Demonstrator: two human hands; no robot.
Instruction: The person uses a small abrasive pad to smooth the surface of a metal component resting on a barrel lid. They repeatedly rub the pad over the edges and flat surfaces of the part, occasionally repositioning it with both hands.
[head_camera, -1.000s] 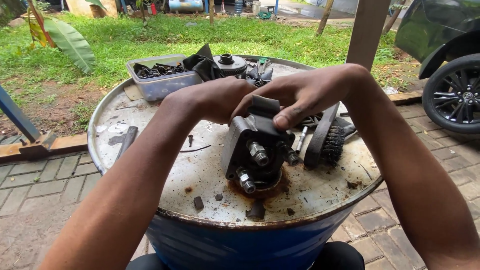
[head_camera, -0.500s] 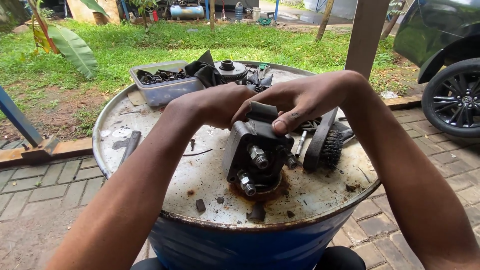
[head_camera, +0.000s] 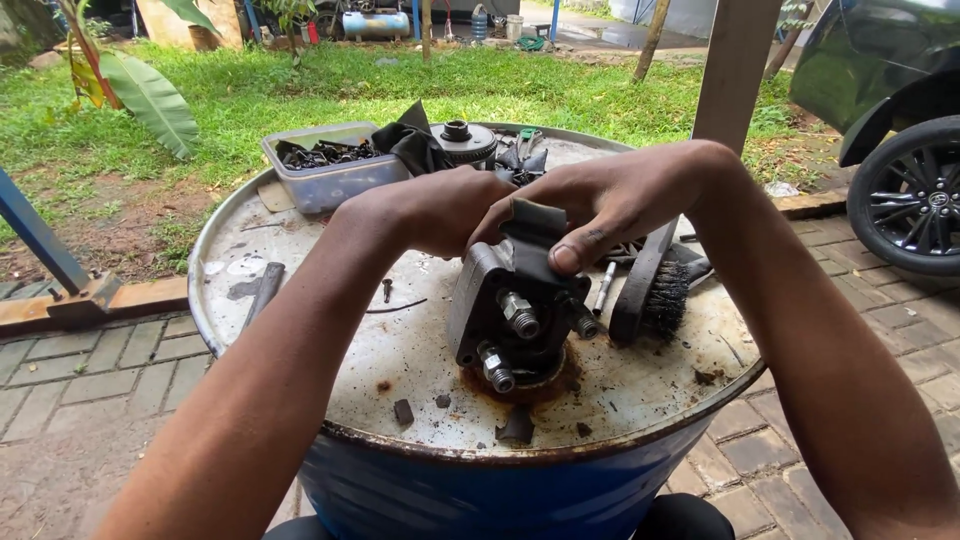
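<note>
A grey metal engine part (head_camera: 510, 315) with two threaded studs stands upright on the rusty white top of a blue drum (head_camera: 330, 350). My left hand (head_camera: 445, 205) rests curled on the part's upper back. My right hand (head_camera: 600, 200) grips its dark top piece (head_camera: 535, 225), thumb pressed down the front. A black wire brush (head_camera: 655, 290) lies just right of the part.
A clear plastic tub (head_camera: 335, 165) of dark small parts, a black rag and a round toothed metal piece (head_camera: 462, 140) sit at the drum's far edge. Bolts and debris lie scattered. A car wheel (head_camera: 915, 195) stands at right, a wooden post (head_camera: 735, 70) behind.
Both hands stay on the part; my right thumb has shifted down over its front. The view has tilted slightly.
</note>
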